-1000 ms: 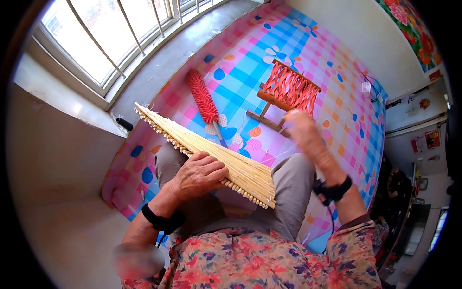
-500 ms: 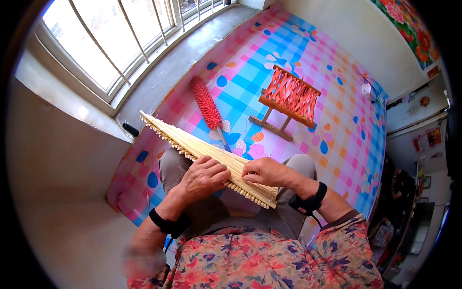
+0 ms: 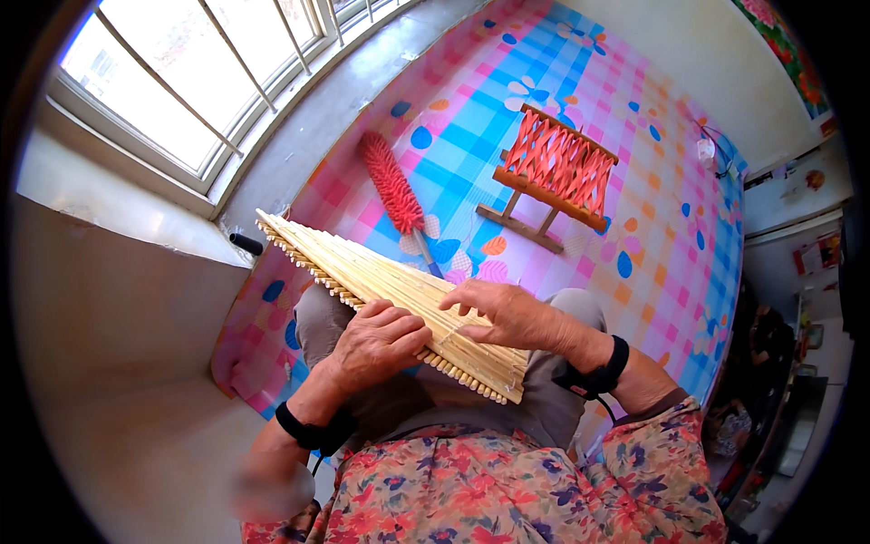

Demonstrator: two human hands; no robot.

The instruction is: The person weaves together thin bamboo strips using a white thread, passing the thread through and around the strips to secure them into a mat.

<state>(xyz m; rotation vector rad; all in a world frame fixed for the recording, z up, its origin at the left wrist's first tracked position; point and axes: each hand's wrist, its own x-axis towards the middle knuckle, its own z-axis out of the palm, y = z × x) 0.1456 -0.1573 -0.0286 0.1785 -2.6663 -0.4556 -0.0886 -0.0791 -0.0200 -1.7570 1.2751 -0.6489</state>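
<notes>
A stiff mat of pale, straw-coloured stalks [image 3: 362, 270], laid side by side, rests across my lap, its cut ends lined up along the near edge. It slants from the upper left down to the right. My left hand [image 3: 382, 335] is closed over that near edge, knuckles up, the thumb lying on the stalks. Over the right part of the mat is my right hand [image 3: 509, 314], its fingers apart and slightly bent, holding nothing that I can see. Whether its fingertips touch the stalks I cannot tell. A thin thread shows on the stalks between my hands.
Beyond the mat, a red fluffy duster [image 3: 393, 184] lies on the checked, flowered bed cover [image 3: 471, 127]. To its right stands a small wooden folding stool [image 3: 560, 168] with a red woven seat. A barred window [image 3: 172, 72] and grey sill [image 3: 317, 109] run along the left.
My right hand has loosened and spread its fingers, rising a little off the stalks. The mat's face has tipped more into view. My left hand keeps its hold, and the view has shifted slightly.
</notes>
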